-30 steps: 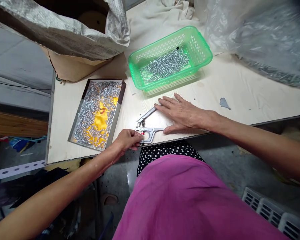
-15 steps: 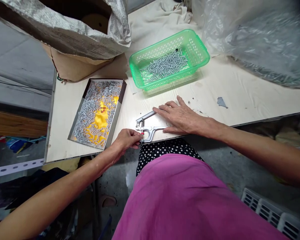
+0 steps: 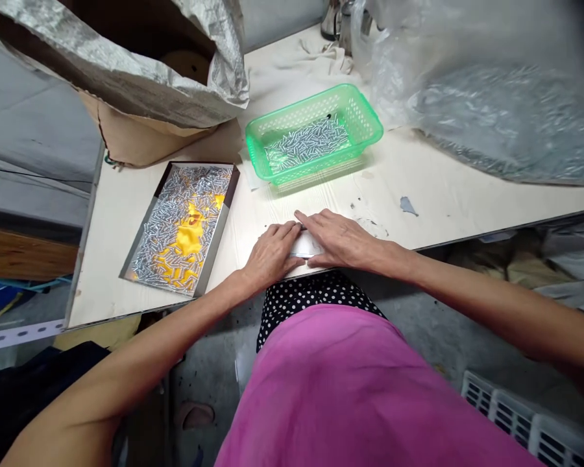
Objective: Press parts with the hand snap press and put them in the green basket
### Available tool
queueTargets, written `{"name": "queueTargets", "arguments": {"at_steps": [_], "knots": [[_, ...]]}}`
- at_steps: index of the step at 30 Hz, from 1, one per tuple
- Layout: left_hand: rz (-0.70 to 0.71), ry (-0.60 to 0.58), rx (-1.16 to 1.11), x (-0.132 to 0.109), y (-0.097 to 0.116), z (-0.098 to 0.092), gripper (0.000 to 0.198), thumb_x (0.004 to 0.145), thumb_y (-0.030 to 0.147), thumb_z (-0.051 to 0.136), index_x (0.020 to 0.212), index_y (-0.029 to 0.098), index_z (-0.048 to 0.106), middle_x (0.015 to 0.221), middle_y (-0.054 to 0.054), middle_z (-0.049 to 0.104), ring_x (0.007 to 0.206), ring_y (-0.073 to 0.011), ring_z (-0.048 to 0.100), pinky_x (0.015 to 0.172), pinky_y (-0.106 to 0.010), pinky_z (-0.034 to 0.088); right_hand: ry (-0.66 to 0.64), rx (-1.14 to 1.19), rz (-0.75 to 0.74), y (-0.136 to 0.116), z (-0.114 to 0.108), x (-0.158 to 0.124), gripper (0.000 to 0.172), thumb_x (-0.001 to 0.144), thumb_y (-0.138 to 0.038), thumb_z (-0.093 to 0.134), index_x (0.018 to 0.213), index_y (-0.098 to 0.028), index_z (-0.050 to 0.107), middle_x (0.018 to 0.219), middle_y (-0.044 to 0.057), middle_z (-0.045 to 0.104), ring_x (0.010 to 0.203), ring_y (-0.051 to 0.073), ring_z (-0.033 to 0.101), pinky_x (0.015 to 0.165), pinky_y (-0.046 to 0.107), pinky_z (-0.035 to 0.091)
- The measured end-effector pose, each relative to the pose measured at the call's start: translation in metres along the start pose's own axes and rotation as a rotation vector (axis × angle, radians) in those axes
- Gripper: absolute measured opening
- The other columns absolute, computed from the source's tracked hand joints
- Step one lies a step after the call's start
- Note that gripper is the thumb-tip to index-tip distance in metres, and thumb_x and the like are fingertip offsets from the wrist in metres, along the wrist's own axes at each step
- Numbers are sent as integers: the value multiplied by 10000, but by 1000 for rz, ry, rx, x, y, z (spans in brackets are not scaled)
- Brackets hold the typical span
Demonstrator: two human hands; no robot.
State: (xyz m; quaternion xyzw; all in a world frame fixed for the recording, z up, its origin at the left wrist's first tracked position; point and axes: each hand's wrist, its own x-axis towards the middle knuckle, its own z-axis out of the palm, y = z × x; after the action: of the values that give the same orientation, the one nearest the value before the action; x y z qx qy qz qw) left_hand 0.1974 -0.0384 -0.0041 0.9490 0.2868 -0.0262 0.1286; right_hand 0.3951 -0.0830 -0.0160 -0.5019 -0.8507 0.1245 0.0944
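Both my hands rest on a silver hand press tool (image 3: 305, 246) at the table's front edge. My left hand (image 3: 271, 250) lies over its head end, fingers stretched forward and flat. My right hand (image 3: 339, 239) lies flat on the handles, fingers pointing left and touching the left hand's fingertips. Only a small pale strip of the tool shows between the two hands. To the left a metal tray (image 3: 220, 232) with a yellow bottom holds many small silver screws. Behind the hands a green plastic basket (image 3: 371, 125) holds more of them.
The pale wooden table (image 3: 448, 198) has a chipped spot right of my hands. A large clear plastic bag (image 3: 491, 117) lies at the back right. A cardboard box with a silver liner (image 3: 126, 78) stands back left, with white cloth (image 3: 292, 65) beside it. My lap is under the table edge.
My left hand has left its pinch at the tool's jaw and moved up to lie flat over the head. The right hand slid left. The camera tilted down slightly.
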Motion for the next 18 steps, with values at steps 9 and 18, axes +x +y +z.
{"name": "queueTargets", "arguments": {"at_steps": [9,18], "knots": [[33,-53,6,20,-8,-3,398,886,406,598,1173,130,589,1069,-104,591,988,-251,493,869,-376,440,-122,-131,129,-8,-15,-2,253,889,-336,618,986,-103,639,995,128,617,915,239,521,760,326,397],[-59,-34,-44,20,-6,-2,253,915,352,574,1029,145,664,975,-89,627,951,-243,527,832,-374,463,-31,-165,139,-12,13,0,173,953,-264,519,937,-131,629,901,101,632,856,215,514,730,320,346]]}}
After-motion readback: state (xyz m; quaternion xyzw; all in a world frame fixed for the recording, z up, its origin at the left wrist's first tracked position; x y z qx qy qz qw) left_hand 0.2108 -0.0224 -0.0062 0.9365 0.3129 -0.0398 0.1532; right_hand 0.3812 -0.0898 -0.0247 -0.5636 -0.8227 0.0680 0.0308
